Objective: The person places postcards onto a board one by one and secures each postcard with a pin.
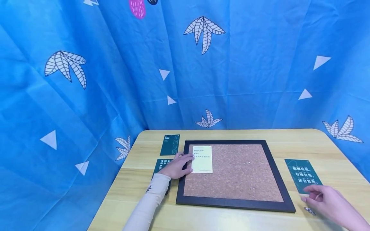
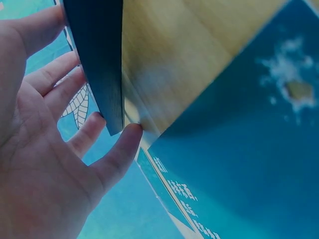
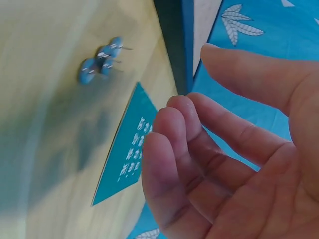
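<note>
A cream card with printed text (image 1: pixel 202 162) lies on the left part of a cork board (image 1: pixel 240 173) with a black frame. My left hand (image 1: pixel 175 166) reaches over the frame's left side, its extended fingertips at the card's left edge. In the left wrist view the fingers (image 2: pixel 112 157) spread beside the dark frame (image 2: pixel 97 59). My right hand (image 1: pixel 328 201) hovers over the table's right side, fingers loosely bent, with nothing seen between them in the right wrist view. Close to it are several metallic pushpins (image 1: pixel 310 210) in a small cluster and a green card with white writing (image 1: pixel 303 175).
Another green card (image 1: pixel 170 146) lies beyond my left hand, left of the board. One more (image 1: pixel 159 164) is partly hidden under that hand and forearm. A blue patterned curtain (image 1: pixel 185 80) hangs behind and beside the wooden table (image 1: pixel 121 192).
</note>
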A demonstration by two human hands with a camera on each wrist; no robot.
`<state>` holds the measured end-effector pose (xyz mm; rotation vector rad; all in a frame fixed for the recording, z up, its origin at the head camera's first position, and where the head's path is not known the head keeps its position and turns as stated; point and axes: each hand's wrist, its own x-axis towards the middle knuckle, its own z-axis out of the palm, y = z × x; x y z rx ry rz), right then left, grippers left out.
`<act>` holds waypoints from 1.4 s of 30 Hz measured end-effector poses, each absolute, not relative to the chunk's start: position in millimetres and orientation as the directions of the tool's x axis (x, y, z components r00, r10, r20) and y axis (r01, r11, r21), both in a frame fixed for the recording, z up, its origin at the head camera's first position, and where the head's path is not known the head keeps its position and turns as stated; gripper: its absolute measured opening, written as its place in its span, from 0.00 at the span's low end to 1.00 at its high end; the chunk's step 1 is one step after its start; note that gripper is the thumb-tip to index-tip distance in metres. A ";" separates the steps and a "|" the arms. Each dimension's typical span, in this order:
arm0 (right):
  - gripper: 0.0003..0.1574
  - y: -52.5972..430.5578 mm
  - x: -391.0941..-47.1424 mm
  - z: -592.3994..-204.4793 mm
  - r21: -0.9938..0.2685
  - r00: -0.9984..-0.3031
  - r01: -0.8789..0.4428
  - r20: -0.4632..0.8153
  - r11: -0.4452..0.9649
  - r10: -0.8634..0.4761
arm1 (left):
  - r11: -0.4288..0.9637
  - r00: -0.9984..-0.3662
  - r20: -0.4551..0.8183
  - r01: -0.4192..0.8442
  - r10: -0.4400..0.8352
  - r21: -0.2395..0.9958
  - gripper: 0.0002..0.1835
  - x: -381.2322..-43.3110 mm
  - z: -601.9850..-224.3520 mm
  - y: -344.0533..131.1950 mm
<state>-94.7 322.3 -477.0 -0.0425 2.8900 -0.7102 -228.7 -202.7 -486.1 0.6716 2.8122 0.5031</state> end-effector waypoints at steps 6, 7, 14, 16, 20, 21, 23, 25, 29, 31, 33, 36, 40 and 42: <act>0.31 326.5 -92.2 -483.3 -0.427 -0.955 0.109 -0.295 0.898 -0.024 | 0.842 -0.881 -0.114 0.391 0.459 0.371 0.32 -230.6 -484.8 -201.4; 0.33 327.1 -91.5 -485.3 -0.427 -0.947 0.129 -0.322 0.895 -0.017 | 0.842 -0.881 -0.116 0.389 0.458 0.374 0.32 -230.1 -485.3 -201.6; 0.31 329.4 -88.5 -500.7 -0.425 -0.922 0.177 -0.386 0.888 -0.001 | 0.834 -0.878 -0.122 0.385 0.463 0.395 0.32 -226.2 -486.1 -202.3; 0.25 329.4 -88.5 -504.0 -0.434 -0.924 0.174 -0.383 0.884 -0.006 | 0.834 -0.879 -0.119 0.386 0.462 0.394 0.32 -225.6 -486.0 -201.9; 0.13 328.9 -87.0 -509.1 -0.453 -0.923 0.172 -0.384 0.875 -0.018 | 0.835 -0.878 -0.118 0.388 0.463 0.391 0.32 -225.8 -485.8 -201.2; 0.11 328.5 -86.4 -510.0 -0.456 -0.923 0.172 -0.384 0.873 -0.018 | 0.834 -0.877 -0.119 0.389 0.465 0.392 0.32 -225.8 -485.9 -201.2; 0.07 327.5 -85.3 -511.4 -0.457 -0.926 0.164 -0.377 0.874 -0.024 | 0.832 -0.875 -0.120 0.392 0.469 0.392 0.32 -226.2 -486.4 -201.6; 0.04 325.7 -85.5 -512.4 -0.453 -0.935 0.145 -0.354 0.880 -0.028 | 0.831 -0.875 -0.119 0.391 0.468 0.395 0.32 -226.5 -486.8 -202.2; 0.02 321.9 -86.6 -513.9 -0.458 -0.948 0.111 -0.314 0.882 -0.044 | 0.834 -0.880 -0.119 0.383 0.460 0.397 0.32 -227.4 -487.1 -203.5; 0.02 320.9 -87.3 -514.4 -0.465 -0.951 0.110 -0.307 0.878 -0.044 | 0.836 -0.881 -0.118 0.381 0.458 0.396 0.31 -227.7 -487.2 -203.5; 0.01 321.5 -87.1 -514.5 -0.469 -0.949 0.120 -0.314 0.875 -0.038 | 0.833 -0.879 -0.115 0.386 0.462 0.396 0.31 -227.8 -487.5 -202.7; 0.02 322.8 -85.9 -514.0 -0.461 -0.948 0.133 -0.318 0.877 -0.024 | 0.831 -0.877 -0.113 0.392 0.467 0.394 0.31 -227.6 -488.5 -201.9; 0.03 322.5 -84.2 -512.4 -0.454 -0.946 0.144 -0.325 0.879 -0.013 | 0.835 -0.881 -0.118 0.382 0.459 0.395 0.31 -227.0 -488.7 -202.3; 0.04 321.8 -83.8 -511.2 -0.450 -0.944 0.152 -0.331 0.880 -0.006 | 0.836 -0.881 -0.121 0.379 0.457 0.397 0.32 -226.7 -487.9 -202.4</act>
